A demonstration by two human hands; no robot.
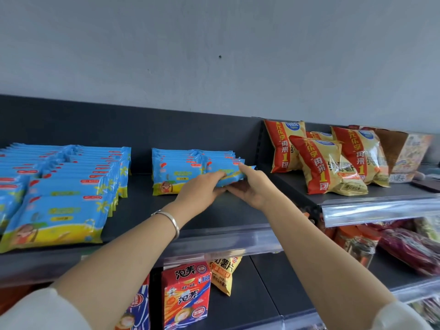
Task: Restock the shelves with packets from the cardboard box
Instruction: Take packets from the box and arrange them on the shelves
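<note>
Two hands meet on one blue packet (229, 177) at the middle of the top shelf (133, 206), and I can see it lies tilted, its near edge lifted off the dark shelf surface. My left hand (198, 190) covers the packet's left part from above, fingers curled over it, while my right hand (251, 186) cups it from below and from the right, with the forefinger stretched along the packet's far edge; both hands are grasping the packet. It sits at the front of a short row of like blue packets (181, 169), stacked flat one behind another toward the back wall of the shelf. A silver bangle (170, 221) rings my left wrist, and white sleeves show at the bottom corners of the view. To the left, across a bare strip of shelf, a larger block of the same blue packets (57, 186) lies in overlapping rows that run out of the frame. To the right, on the neighbouring shelf section, red and yellow chip bags (326, 163) lean upright against each other, with a brown and white bag (402, 158) just beside them. A clear plastic price rail (228, 239) edges the shelf front. Below it I see a red carton (187, 294) standing upright, a yellow bag (225, 272) behind it, and dark red packets (409, 246) lower right. The cardboard box is out of view.
</note>
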